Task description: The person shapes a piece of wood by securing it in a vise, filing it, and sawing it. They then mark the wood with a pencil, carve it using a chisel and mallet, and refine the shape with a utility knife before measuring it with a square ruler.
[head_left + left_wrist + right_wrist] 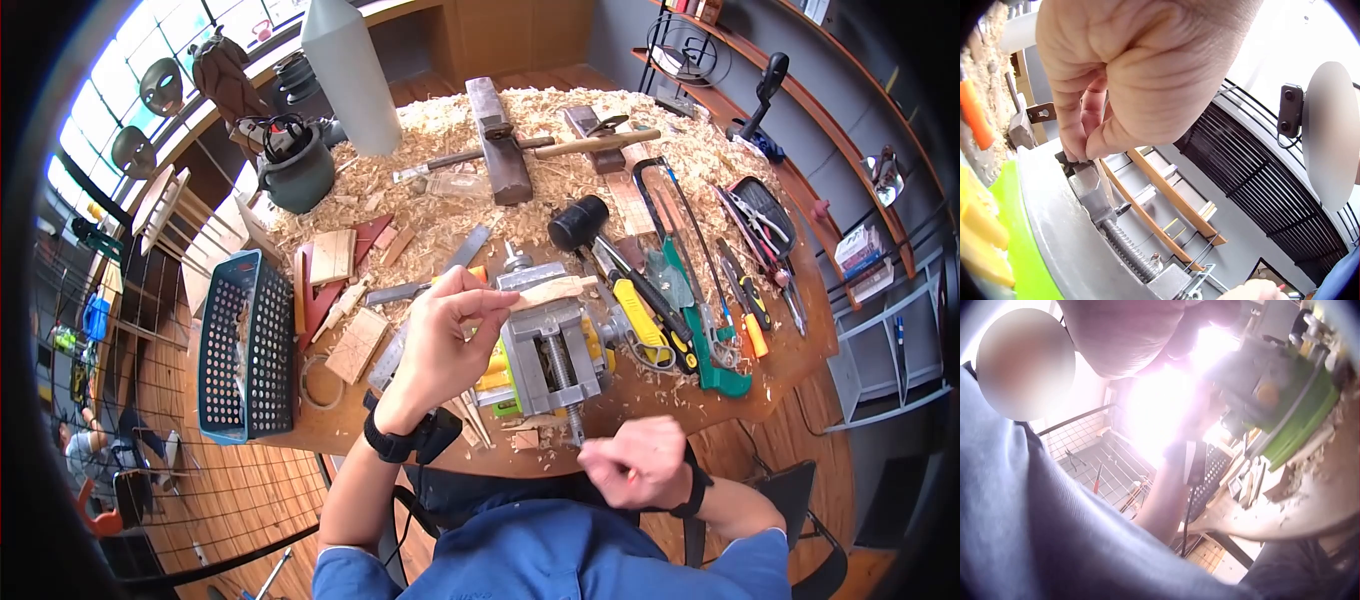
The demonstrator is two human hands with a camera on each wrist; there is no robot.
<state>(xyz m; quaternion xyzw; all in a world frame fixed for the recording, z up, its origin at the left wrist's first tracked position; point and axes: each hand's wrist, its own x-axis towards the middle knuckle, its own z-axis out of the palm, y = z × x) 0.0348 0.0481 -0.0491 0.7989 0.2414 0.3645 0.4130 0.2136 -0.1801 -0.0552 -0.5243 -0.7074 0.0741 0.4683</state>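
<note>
My left hand (450, 340) pinches the near end of a pale carved wood piece (550, 292), which lies across the top of the grey metal vise (545, 365). In the left wrist view, the thumb and fingertips of the left hand (1116, 81) meet right at the vise jaws. My right hand (640, 462), blurred, is curled at the near end of the vise screw (560, 365), gripping its handle; a small red tip shows at the fingers. Most of the handle is hidden by the hand. Glare washes out much of the right wrist view.
Wood shavings (430, 120) heap over the table's far side, around a wooden plane (497, 140). A black mallet (580, 222), a yellow-handled tool (640, 320) and a green-handled saw (720, 375) lie right of the vise. A perforated basket (245, 345) stands left, near wood offcuts (355, 343).
</note>
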